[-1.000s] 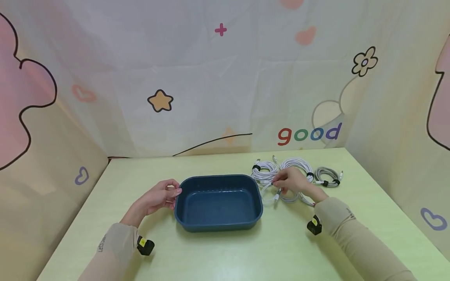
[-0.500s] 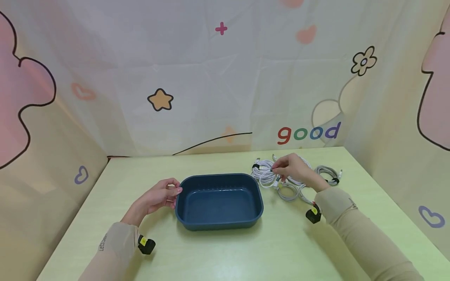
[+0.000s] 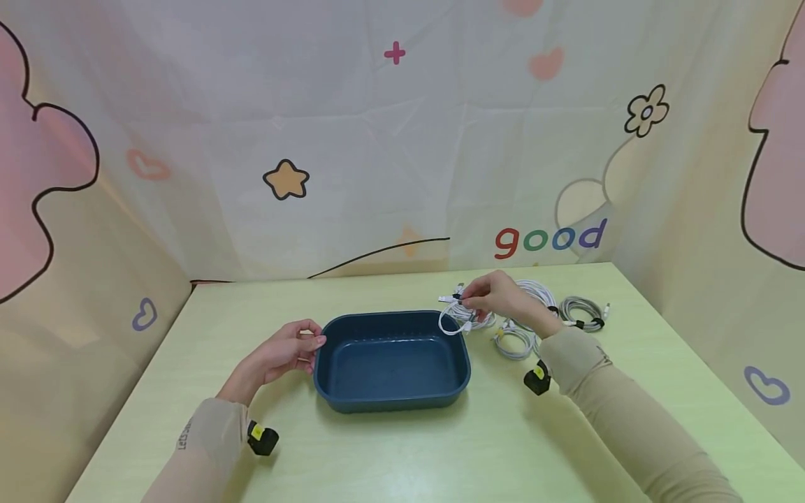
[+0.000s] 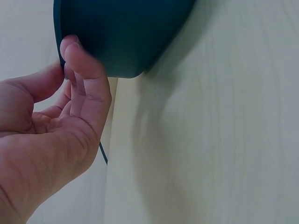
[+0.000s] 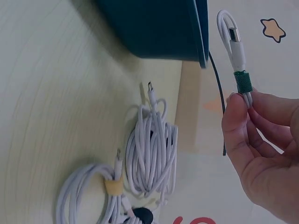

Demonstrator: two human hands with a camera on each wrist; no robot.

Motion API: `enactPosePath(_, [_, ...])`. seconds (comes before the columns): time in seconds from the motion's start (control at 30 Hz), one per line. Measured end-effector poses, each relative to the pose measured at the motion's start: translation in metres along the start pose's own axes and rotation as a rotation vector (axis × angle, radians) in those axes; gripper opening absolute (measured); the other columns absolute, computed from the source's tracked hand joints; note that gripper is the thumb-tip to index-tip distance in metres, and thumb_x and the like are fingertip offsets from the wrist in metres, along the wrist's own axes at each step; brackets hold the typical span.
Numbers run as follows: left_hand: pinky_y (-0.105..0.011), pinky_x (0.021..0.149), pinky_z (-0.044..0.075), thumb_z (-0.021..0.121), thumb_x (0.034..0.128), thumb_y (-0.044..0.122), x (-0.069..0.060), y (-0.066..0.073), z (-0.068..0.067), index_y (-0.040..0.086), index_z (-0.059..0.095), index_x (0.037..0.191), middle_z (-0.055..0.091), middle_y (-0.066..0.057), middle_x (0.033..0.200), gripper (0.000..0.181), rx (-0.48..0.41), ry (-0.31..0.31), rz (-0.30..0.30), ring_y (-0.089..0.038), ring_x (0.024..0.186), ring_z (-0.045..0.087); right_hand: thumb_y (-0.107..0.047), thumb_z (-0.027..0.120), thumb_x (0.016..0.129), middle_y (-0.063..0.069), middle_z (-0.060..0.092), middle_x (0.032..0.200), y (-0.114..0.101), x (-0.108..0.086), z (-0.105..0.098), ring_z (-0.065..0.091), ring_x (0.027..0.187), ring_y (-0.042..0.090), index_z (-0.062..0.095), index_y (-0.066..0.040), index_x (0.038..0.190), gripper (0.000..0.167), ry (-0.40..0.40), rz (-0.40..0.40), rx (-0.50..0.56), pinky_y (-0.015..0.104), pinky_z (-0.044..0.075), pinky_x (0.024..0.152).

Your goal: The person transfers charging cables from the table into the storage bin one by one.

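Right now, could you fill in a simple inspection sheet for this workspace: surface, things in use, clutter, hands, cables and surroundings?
Surface: pale yellow-green table.
Things in use: dark blue tub on the table; held cable, white, looped and bound with a green strap.
Clutter: nothing seen.
Hands: left hand holds the tub's left rim; right hand pinches the held cable, raised near the tub's far right corner.
Cables: several more coils to the tub's right, including a white coil with a yellow tie and a grey coil.
Surroundings: backdrop printed with cartoon shapes and "good".
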State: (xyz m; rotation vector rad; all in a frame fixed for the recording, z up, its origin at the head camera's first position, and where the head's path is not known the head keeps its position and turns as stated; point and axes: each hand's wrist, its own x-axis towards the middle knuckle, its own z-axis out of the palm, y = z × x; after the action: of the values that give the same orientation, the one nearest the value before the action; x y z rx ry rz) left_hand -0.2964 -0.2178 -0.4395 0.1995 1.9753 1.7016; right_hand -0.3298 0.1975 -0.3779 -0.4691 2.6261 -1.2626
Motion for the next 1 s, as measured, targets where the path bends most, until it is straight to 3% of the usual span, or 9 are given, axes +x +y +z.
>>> enactPosePath(0.2, [-0.026, 0.06, 0.052, 0.053, 0.0994, 0.019, 0.0, 0.001, 0.001, 0.008, 0.043, 0.105, 0.051, 0.001, 0.073, 0.016, 0.001, 0.012, 0.009, -0.015, 0.061, 0.055, -0.006, 0.067, 0.089, 0.025, 0.069, 0.094, -0.013, 0.009, 0.014, 0.061, 0.058, 0.015, 0.068, 0.005, 0.104, 0.019, -0.006, 0.009, 0.041, 0.042, 0.059, 0.07])
enactPosePath(0.37, [-0.026, 0.06, 0.052, 0.054, 0.0989, 0.02, -0.001, 0.001, 0.001, 0.008, 0.043, 0.107, 0.052, 0.001, 0.072, 0.018, 0.012, 0.026, -0.002, -0.015, 0.061, 0.055, -0.008, 0.067, 0.09, 0.016, 0.07, 0.088, -0.019, 0.017, 0.028, 0.062, 0.059, 0.015, 0.069, 0.003, 0.104, 0.018, -0.011, 0.032, 0.049, 0.045, 0.058, 0.074])
enactPosePath(0.57, [-0.026, 0.06, 0.052, 0.055, 0.0987, 0.02, -0.002, 0.0, 0.002, 0.007, 0.043, 0.107, 0.053, 0.001, 0.072, 0.019, 0.009, 0.019, 0.002, -0.015, 0.06, 0.055, -0.007, 0.067, 0.089, 0.01, 0.07, 0.083, -0.027, 0.021, 0.04, 0.062, 0.058, 0.014, 0.069, 0.004, 0.103, 0.018, -0.021, 0.022, 0.079, 0.037, 0.059, 0.068])
enactPosePath(0.73, [-0.026, 0.06, 0.052, 0.054, 0.099, 0.019, -0.002, -0.001, 0.002, 0.007, 0.043, 0.106, 0.053, 0.001, 0.072, 0.018, 0.011, 0.018, 0.002, -0.015, 0.06, 0.055, -0.007, 0.066, 0.09, 0.021, 0.069, 0.09, -0.036, 0.024, 0.052, 0.062, 0.059, 0.015, 0.069, 0.004, 0.103, 0.018, -0.047, -0.002, 0.096, 0.033, 0.059, 0.065])
enactPosePath(0.87, [-0.027, 0.06, 0.052, 0.054, 0.0991, 0.019, -0.001, -0.001, 0.001, 0.007, 0.043, 0.105, 0.053, 0.001, 0.071, 0.017, 0.01, 0.012, 0.008, -0.015, 0.059, 0.055, -0.005, 0.066, 0.09, 0.03, 0.067, 0.099, -0.044, 0.027, 0.06, 0.061, 0.059, 0.015, 0.068, 0.006, 0.104, 0.019, -0.072, -0.009, 0.116, 0.041, 0.059, 0.07])
enactPosePath(1.0, [-0.027, 0.06, 0.051, 0.053, 0.0995, 0.019, 0.0, 0.0, 0.002, 0.008, 0.042, 0.105, 0.052, 0.001, 0.071, 0.017, 0.008, 0.006, 0.013, -0.015, 0.059, 0.055, -0.004, 0.066, 0.089, 0.03, 0.067, 0.096, -0.051, 0.031, 0.067, 0.061, 0.058, 0.014, 0.068, 0.008, 0.103, 0.018, -0.081, -0.013, 0.117, 0.05, 0.057, 0.074])
